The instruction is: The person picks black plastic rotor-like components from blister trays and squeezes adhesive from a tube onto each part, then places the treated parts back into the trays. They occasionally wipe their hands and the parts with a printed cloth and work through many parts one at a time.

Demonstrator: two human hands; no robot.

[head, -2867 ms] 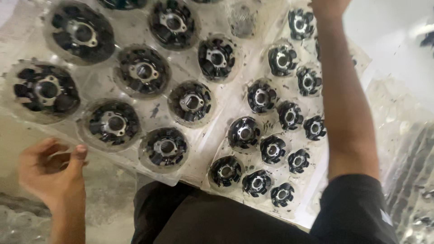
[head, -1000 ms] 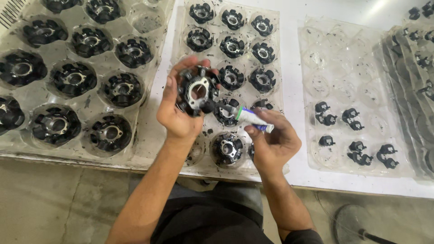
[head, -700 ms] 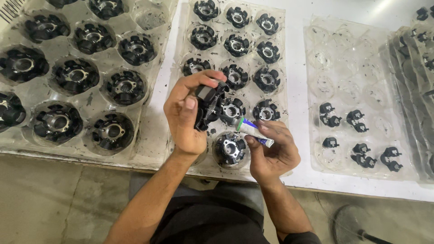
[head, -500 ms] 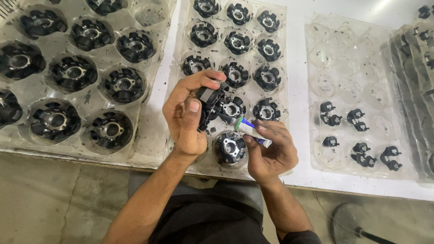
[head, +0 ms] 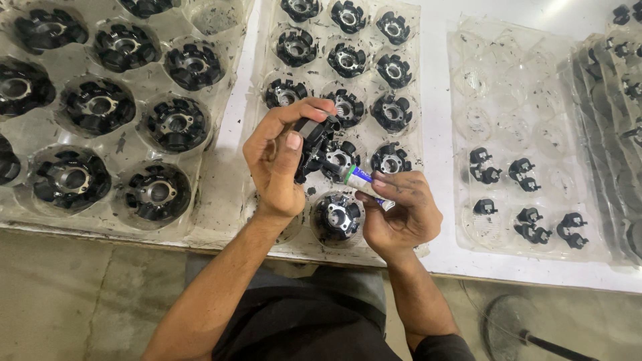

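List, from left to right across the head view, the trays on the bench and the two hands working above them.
Tray of large black parts → left hand → right hand → clear tray of small black clips → stack of trays.

Left hand [head: 277, 164] around a black round part [head: 313, 137], right hand [head: 401, 217] gripping a small tube [head: 358, 177] against it.

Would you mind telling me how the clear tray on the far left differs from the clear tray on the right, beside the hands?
The left tray has large pockets, each visible one but the top right holding a big round black part; the right tray has smaller pockets, mostly bare. Its few parts are small black clips, gathered in the near rows. The left tray looks smudged with black specks, the right one cleaner. Both are clear moulded plastic lying flat on the white table.
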